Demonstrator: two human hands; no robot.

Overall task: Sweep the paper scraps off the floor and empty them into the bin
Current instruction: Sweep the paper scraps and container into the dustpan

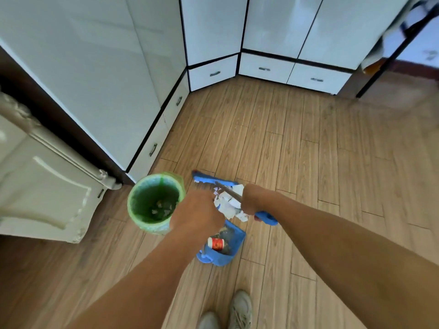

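The scraps (229,203) lie in a white heap between the two hands, at the mouth of the blue dustpan (224,248), which sits on the floor (308,150) at about 6 o'clock from the heap. A red-and-white can (216,244) and some dark dirt are already inside the pan. The broom (209,180) has its blue head at 12 o'clock from the heap, and its thin handle runs down to the right hand (249,200). This hand is closed in a fist around the handle, near the blue grip. The left hand (197,217) is also curled, I think around the pan's upright handle, but the fingers are hidden below the hand, so I cannot tell exactly. The bin (155,203), with a green bag, stands just beside the left hand, at 9 o'clock from the heap.

I judge the scraps are not fully in the pan yet. A quick stroke may push light paper over the pan's side, or under its lip if the pan is lifted a little. Later, tipping the pan fast may drop scraps beside the bin, and the can may roll out first.
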